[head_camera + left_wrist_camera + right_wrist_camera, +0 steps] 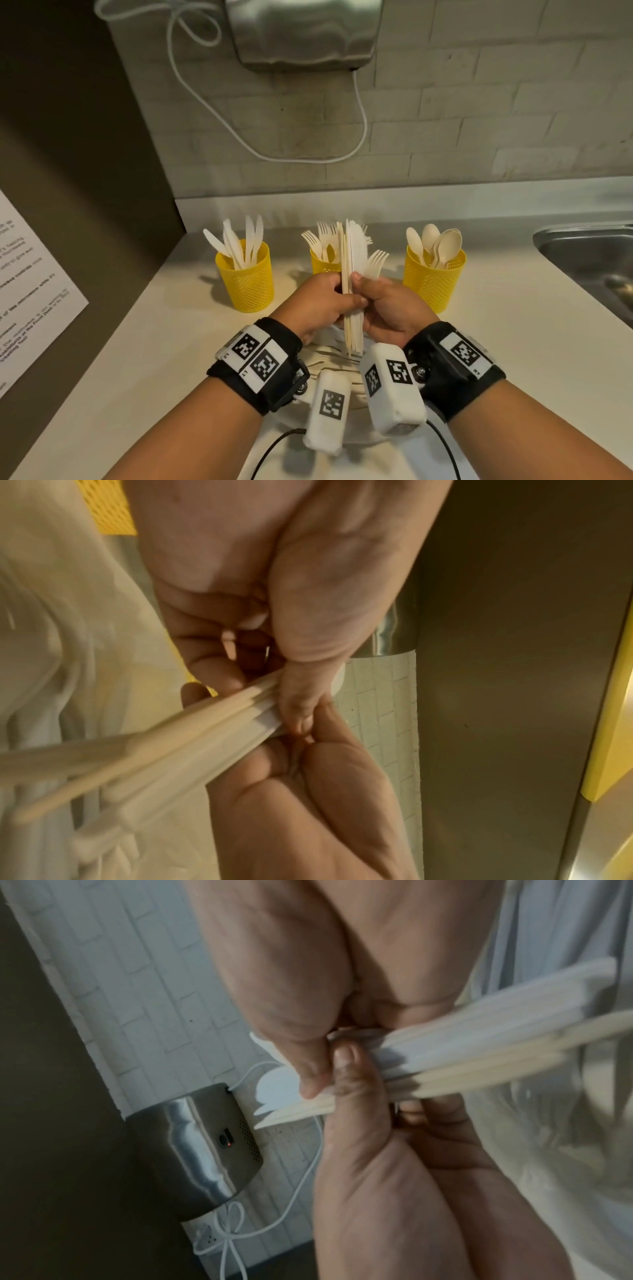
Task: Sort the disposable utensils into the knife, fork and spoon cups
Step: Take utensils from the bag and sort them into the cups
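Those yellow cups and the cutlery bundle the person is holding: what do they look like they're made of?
The yellow cups look like perforated mesh, metal or plastic, I cannot tell which; small holes cover the walls. The bundle of utensils, gripped by the left hand and right hand, looks like matte cream plastic or a plant-based kind, with some tan, wood-like pieces. Thin, flat, no shine.

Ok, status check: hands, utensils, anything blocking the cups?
Left hand and right hand both grip one upright bundle of pale disposable utensils. Three yellow mesh cups part filled. Bundle hides the middle cup.
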`<state>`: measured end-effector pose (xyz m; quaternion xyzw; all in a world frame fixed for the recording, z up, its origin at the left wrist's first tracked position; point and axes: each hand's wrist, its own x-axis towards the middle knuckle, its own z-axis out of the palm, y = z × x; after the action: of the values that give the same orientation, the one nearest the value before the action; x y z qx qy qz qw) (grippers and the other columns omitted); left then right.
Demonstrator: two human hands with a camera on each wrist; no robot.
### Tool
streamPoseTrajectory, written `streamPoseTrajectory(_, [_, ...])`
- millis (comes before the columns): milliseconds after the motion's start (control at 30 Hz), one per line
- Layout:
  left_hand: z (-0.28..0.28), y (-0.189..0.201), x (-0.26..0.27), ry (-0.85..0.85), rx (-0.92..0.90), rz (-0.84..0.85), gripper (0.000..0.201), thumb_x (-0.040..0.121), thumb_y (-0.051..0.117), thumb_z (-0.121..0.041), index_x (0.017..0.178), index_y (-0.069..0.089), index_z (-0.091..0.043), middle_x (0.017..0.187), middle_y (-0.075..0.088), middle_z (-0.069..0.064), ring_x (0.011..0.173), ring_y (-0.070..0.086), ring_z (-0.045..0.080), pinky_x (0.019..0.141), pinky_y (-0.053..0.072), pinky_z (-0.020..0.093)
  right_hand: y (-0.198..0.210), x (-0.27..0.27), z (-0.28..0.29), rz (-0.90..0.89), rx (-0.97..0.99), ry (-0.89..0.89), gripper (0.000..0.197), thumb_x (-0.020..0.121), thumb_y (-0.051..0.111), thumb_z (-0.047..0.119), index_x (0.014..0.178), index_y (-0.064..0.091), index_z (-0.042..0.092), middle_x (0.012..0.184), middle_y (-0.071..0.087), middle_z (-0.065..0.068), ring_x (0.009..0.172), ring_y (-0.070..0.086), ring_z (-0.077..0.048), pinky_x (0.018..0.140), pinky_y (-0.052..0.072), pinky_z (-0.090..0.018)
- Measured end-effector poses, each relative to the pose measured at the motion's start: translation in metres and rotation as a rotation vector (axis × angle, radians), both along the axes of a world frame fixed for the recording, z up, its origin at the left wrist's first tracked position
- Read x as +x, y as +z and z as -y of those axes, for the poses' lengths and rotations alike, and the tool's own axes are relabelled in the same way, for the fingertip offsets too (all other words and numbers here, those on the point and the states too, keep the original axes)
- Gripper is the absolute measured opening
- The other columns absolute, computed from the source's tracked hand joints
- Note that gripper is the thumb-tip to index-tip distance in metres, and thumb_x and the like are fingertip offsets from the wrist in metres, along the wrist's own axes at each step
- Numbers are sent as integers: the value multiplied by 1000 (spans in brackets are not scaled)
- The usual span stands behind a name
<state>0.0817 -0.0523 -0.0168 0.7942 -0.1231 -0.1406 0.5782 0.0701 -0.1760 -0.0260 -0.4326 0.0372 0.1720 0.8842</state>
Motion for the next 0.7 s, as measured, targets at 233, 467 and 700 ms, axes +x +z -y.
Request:
streamPoseTrajectory(233, [-19,15,2,67,104,98,14,86,63,-19,100,65,-19,90,71,0,84,67,13,81,56,31,5,10,-10,160,-123,-35,34,100,35,20,117,59,1,107,68,-21,96,67,-29,81,57,-38])
streamPoseTrajectory(467, [-84,64,39,416,13,210,13,89,61,-18,100,59,-12,103,69,12,89,66,24,86,54,40,45,48,7,267,-305,-356,33,85,33,-5,90,61,11,71,42,-5,64,42,-14,64,36,-28])
streamPoseTrajectory(700, [-136,69,78,669,112,274,22,86,64,-18,104,63,-5,103,69,16,92,67,29,88,55,45,57,83,5,458,-665,-429,29,83,57,8,91,64,35,94,63,1,97,59,-19,96,47,-40])
